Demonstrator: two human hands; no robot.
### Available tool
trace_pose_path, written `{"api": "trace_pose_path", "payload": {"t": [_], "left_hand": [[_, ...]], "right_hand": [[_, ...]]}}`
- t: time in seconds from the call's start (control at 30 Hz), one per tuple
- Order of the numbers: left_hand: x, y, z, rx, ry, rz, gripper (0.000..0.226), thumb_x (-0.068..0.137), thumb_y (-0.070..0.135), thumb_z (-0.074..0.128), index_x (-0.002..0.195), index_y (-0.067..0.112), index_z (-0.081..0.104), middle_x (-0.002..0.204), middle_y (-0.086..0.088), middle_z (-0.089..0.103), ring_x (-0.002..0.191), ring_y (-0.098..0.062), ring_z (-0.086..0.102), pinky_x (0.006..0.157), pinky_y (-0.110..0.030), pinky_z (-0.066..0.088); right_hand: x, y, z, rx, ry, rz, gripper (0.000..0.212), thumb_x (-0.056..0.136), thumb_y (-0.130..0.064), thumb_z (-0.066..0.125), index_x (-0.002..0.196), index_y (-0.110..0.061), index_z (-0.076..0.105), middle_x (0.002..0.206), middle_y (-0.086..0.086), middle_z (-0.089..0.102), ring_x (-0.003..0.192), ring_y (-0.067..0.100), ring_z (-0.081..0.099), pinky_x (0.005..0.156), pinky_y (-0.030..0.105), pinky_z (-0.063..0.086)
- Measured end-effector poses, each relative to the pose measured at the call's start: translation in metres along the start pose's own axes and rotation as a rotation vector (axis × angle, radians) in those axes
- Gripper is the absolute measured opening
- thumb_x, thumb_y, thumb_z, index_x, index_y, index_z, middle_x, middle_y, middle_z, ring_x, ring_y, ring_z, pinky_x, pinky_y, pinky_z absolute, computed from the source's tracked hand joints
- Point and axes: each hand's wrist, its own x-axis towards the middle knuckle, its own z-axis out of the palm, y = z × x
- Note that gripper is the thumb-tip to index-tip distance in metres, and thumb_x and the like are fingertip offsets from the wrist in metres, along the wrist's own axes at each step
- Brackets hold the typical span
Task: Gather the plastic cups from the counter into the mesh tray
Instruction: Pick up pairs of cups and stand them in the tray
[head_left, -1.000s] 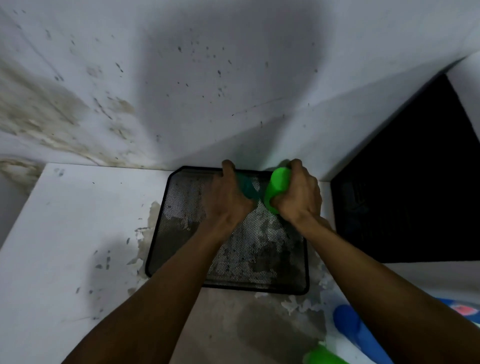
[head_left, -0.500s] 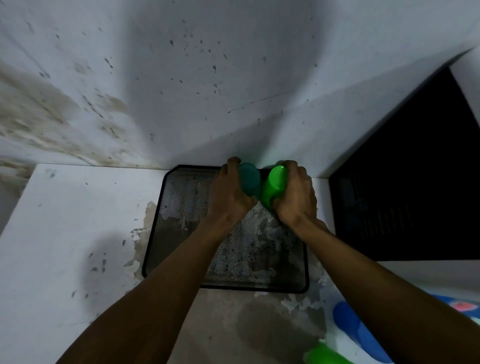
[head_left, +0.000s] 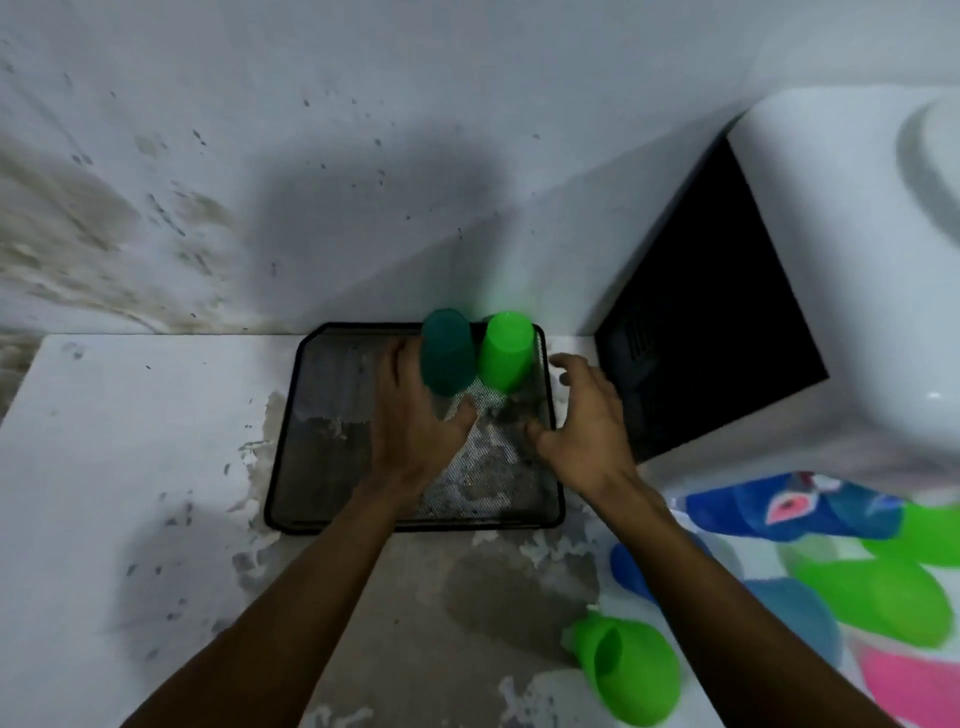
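A black mesh tray (head_left: 322, 467) lies on the white counter against the wall. A dark teal cup (head_left: 447, 353) and a bright green cup (head_left: 506, 351) stand upside down side by side at the tray's far right corner. My left hand (head_left: 415, 415) hovers over the tray just in front of the teal cup, fingers apart, holding nothing. My right hand (head_left: 584, 421) is at the tray's right edge, open and clear of the green cup. Another green cup (head_left: 628, 670) lies on its side at the lower right, beside a blue cup (head_left: 631, 569).
Several more cups, green (head_left: 878, 597), blue (head_left: 795, 506) and pink (head_left: 914, 686), lie on a patterned cloth at the right. A white appliance (head_left: 841, 260) with a black side panel stands right of the tray. The counter's paint is chipped near the tray's front.
Both hands have let go of the teal and green cups, which now stand on the tray's far right corner. The hands have drawn back toward me and opened.
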Motion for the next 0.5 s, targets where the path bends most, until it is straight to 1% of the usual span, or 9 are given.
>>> {"api": "trace_pose_path", "payload": {"t": [0.07, 0.1, 0.13, 0.2, 0.23, 0.3, 0.37, 0.43, 0.5], "left_hand": [[-0.02, 0.01, -0.003, -0.015, 0.019, -0.021, 0.065, 0.069, 0.019, 0.076, 0.127, 0.002, 0.049, 0.121, -0.018, 0.052, 0.109, -0.028, 0.052, 0.089, -0.028, 0.045], [-0.028, 0.013, -0.002, -0.013, 0.026, -0.013, 0.06, 0.071, 0.016, 0.075, 0.124, 0.002, 0.052, 0.117, -0.018, 0.055, 0.104, -0.029, 0.055, 0.085, -0.034, 0.048], [-0.037, 0.018, -0.003, -0.015, 0.026, 0.005, 0.054, 0.071, 0.014, 0.074, 0.12, 0.003, 0.054, 0.113, -0.018, 0.058, 0.098, -0.029, 0.057, 0.081, -0.032, 0.049], [-0.057, 0.029, -0.003, -0.05, -0.007, 0.037, 0.041, 0.074, 0.011, 0.073, 0.112, 0.005, 0.059, 0.103, -0.013, 0.063, 0.087, -0.02, 0.058, 0.075, -0.019, 0.045], [-0.068, 0.036, -0.003, -0.069, -0.038, 0.042, 0.035, 0.076, 0.012, 0.072, 0.109, 0.007, 0.061, 0.098, -0.01, 0.065, 0.083, -0.016, 0.058, 0.072, -0.016, 0.045], [-0.09, 0.048, -0.001, -0.084, -0.1, 0.074, 0.026, 0.081, 0.019, 0.069, 0.104, 0.009, 0.063, 0.09, -0.005, 0.065, 0.076, -0.013, 0.058, 0.067, -0.022, 0.048], [-0.113, 0.058, 0.003, -0.126, -0.191, 0.125, 0.024, 0.083, 0.027, 0.065, 0.102, 0.012, 0.063, 0.088, -0.001, 0.063, 0.076, -0.01, 0.058, 0.066, -0.02, 0.048], [-0.136, 0.068, 0.006, -0.15, -0.311, 0.122, 0.029, 0.082, 0.04, 0.065, 0.102, 0.02, 0.06, 0.088, 0.006, 0.062, 0.078, -0.004, 0.057, 0.066, -0.015, 0.045], [-0.155, 0.075, 0.009, -0.119, -0.415, 0.088, 0.043, 0.077, 0.059, 0.062, 0.107, 0.029, 0.056, 0.092, 0.015, 0.058, 0.083, 0.0, 0.056, 0.067, -0.015, 0.044]], "right_hand": [[-0.021, 0.005, -0.01, 0.007, 0.001, -0.021, 0.058, 0.069, -0.024, 0.078, 0.121, -0.017, 0.055, 0.113, 0.008, 0.058, 0.11, 0.025, 0.054, 0.086, 0.023, 0.038], [-0.029, 0.007, -0.014, 0.008, -0.005, -0.03, 0.054, 0.069, -0.023, 0.078, 0.119, -0.017, 0.057, 0.113, 0.007, 0.059, 0.109, 0.024, 0.055, 0.087, 0.024, 0.04], [-0.038, 0.011, -0.019, 0.009, -0.012, -0.044, 0.051, 0.07, -0.022, 0.077, 0.117, -0.017, 0.058, 0.112, 0.007, 0.06, 0.108, 0.024, 0.056, 0.088, 0.026, 0.043], [-0.057, 0.018, -0.031, 0.001, -0.024, -0.077, 0.046, 0.071, -0.02, 0.075, 0.114, -0.015, 0.06, 0.11, 0.007, 0.063, 0.106, 0.024, 0.057, 0.086, 0.032, 0.048], [-0.066, 0.023, -0.036, -0.001, -0.025, -0.085, 0.044, 0.071, -0.018, 0.075, 0.112, -0.014, 0.062, 0.109, 0.006, 0.064, 0.105, 0.023, 0.058, 0.084, 0.033, 0.048], [-0.084, 0.033, -0.047, -0.002, -0.021, -0.085, 0.041, 0.071, -0.016, 0.074, 0.111, -0.013, 0.064, 0.108, 0.006, 0.065, 0.103, 0.024, 0.059, 0.082, 0.031, 0.048], [-0.099, 0.043, -0.055, -0.016, -0.033, -0.073, 0.044, 0.072, -0.016, 0.074, 0.115, -0.014, 0.062, 0.112, 0.006, 0.063, 0.106, 0.025, 0.058, 0.087, 0.032, 0.046], [-0.114, 0.052, -0.065, -0.047, -0.046, -0.079, 0.046, 0.074, -0.019, 0.074, 0.118, -0.017, 0.06, 0.118, 0.005, 0.06, 0.111, 0.025, 0.056, 0.091, 0.033, 0.045], [-0.122, 0.061, -0.072, -0.069, -0.043, -0.086, 0.048, 0.076, -0.022, 0.073, 0.121, -0.018, 0.058, 0.123, 0.005, 0.057, 0.114, 0.025, 0.055, 0.092, 0.034, 0.046]]}}
